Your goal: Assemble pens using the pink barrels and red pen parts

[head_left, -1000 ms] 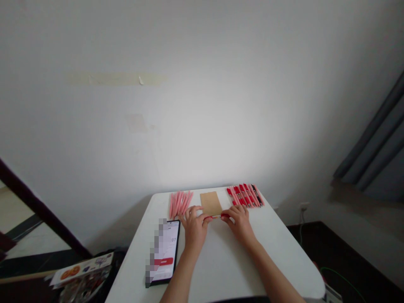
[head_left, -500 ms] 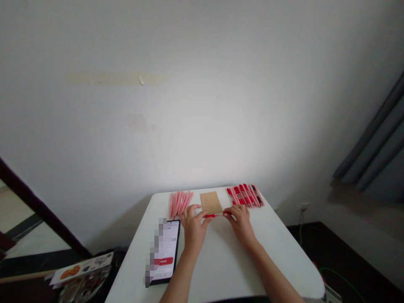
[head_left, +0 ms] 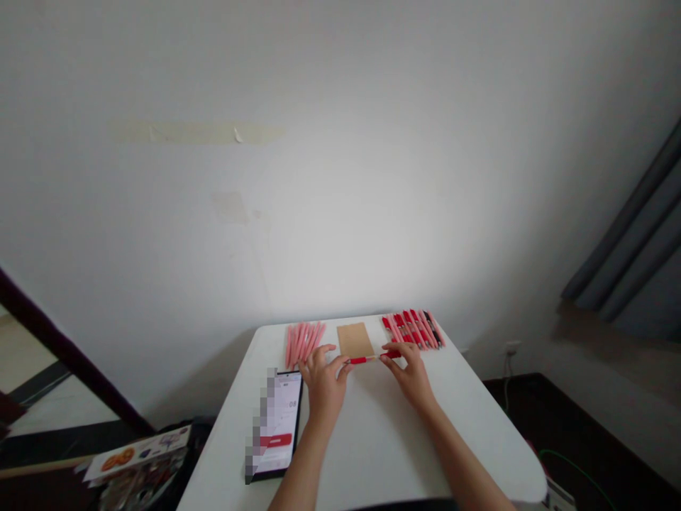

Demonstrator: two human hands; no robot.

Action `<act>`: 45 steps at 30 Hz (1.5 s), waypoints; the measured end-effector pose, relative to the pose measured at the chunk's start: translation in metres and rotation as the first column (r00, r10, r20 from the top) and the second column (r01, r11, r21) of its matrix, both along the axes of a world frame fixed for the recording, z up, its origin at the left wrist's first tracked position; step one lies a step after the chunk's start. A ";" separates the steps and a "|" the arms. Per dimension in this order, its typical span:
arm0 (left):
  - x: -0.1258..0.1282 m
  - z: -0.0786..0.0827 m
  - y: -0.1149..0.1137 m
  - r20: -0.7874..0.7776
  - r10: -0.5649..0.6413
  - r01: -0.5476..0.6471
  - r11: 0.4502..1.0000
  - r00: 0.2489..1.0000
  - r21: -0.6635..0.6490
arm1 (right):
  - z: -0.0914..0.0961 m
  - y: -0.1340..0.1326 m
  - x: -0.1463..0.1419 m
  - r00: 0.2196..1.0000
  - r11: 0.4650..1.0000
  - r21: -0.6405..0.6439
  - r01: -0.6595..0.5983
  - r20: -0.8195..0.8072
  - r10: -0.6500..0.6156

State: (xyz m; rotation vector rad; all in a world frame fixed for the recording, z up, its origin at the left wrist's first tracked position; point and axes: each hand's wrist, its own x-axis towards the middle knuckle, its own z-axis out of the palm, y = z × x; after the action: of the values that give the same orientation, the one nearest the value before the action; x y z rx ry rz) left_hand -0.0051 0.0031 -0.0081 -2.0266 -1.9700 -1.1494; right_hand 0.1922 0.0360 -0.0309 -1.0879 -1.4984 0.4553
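Observation:
A red pen (head_left: pixel 358 360) with a clear section lies level between my two hands, just above the table. The thumb and fingertips of my left hand (head_left: pixel 325 387) pinch its left end. Toward the other end, my right hand (head_left: pixel 412 376) pinches the red part; whether this is joined to the rest or apart from it I cannot tell. Beyond the pen lies a brown paper square (head_left: pixel 355 339). Several pink sticks (head_left: pixel 304 343) lie side by side past my left hand. Past my right hand is a row of red, pink and black pens (head_left: pixel 413 329).
On the white table (head_left: pixel 380 454), a phone (head_left: pixel 281 426) with a lit screen lies left of my left forearm. A wall (head_left: pixel 345 177) stands right behind the table. Down to the left is a container with a printed card (head_left: pixel 141 451). A grey curtain (head_left: pixel 633 248) hangs at right.
My right hand has shifted slightly right and its fingers have opened out a little, so more of the red part shows. My left hand stays at the left end of the pen.

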 end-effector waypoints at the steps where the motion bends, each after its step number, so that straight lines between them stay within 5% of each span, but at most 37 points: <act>1: 0.000 0.001 -0.001 -0.002 0.004 -0.004 1.000 1.000 -0.005 | 0.001 0.000 0.000 0.997 1.000 -0.024 -0.005 -0.073 0.003; 8: 0.005 0.002 -0.003 -0.027 -0.038 0.037 0.999 0.999 -0.009 | 0.008 -0.004 -0.007 0.813 0.914 -0.188 -0.359 -0.544 0.207; 15: 0.009 -0.001 -0.004 -0.060 -0.121 0.120 0.993 0.991 -0.021 | 0.017 -0.006 -0.005 0.301 0.807 -0.032 -0.590 -0.936 0.183; 20: 0.008 -0.008 -0.005 -0.120 -0.089 0.080 0.994 0.989 -0.077 | 0.025 -0.009 0.002 0.109 0.750 0.071 -0.658 -0.976 0.189; 23: 0.008 -0.013 -0.005 -0.143 -0.116 0.098 0.988 0.983 -0.123 | 0.025 -0.010 0.005 0.157 0.744 0.047 -0.667 -0.967 0.202; 29: 0.009 -0.007 -0.007 -0.139 -0.135 0.111 0.979 0.981 -0.169 | 0.020 -0.006 0.008 0.554 0.861 -0.088 -0.501 -0.796 0.242; 31: 0.009 -0.005 -0.008 -0.141 -0.130 0.105 0.980 0.981 -0.169 | 0.021 -0.005 0.008 0.606 0.877 -0.104 -0.470 -0.760 0.235; 45: 0.007 -0.011 -0.005 -0.156 -0.066 0.041 0.987 0.985 -0.158 | 0.021 -0.004 0.008 0.505 0.846 -0.079 -0.527 -0.830 0.237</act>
State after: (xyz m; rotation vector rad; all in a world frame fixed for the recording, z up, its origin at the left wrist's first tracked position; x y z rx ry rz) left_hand 0.0022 -0.0020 -0.0196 -2.1829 -1.9912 -0.8345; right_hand 0.1999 0.0318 -0.0103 -0.5907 -0.8181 1.3749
